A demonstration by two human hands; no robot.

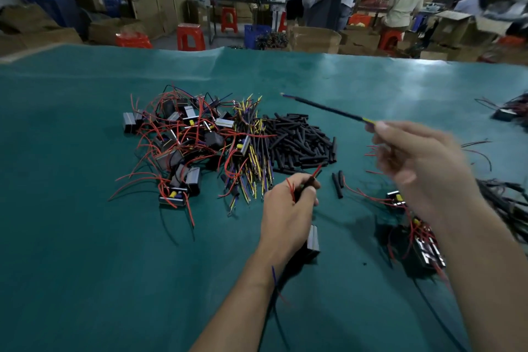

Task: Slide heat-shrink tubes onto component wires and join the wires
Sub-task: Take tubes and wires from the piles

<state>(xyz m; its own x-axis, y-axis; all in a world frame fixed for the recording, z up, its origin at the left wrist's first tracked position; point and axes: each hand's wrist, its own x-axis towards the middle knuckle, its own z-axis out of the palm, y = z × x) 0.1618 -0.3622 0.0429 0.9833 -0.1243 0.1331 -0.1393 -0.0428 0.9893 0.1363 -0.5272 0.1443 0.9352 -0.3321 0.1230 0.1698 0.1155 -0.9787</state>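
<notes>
My left hand (pixel 288 211) grips a red wire and a black heat-shrink tube (pixel 313 178) that stick out past its fingers; a small component block (pixel 313 241) hangs below the wrist. My right hand (pixel 417 163), blurred, pinches a sleeved wire bundle (pixel 325 107) by its yellow end, with the far tip pointing up and left above the table. A pile of black heat-shrink tubes (pixel 300 143) lies mid-table. Beside it sit yellow and blue wire leads (pixel 251 157) and a heap of components with red wires (pixel 183 146).
Two loose tubes (pixel 338 183) lie right of my left hand. More components with red wires (pixel 420 237) sit under my right forearm, and black cables (pixel 508 203) lie at the right edge. A green mat (pixel 85 237) covers the table. People, red stools and boxes stand beyond it.
</notes>
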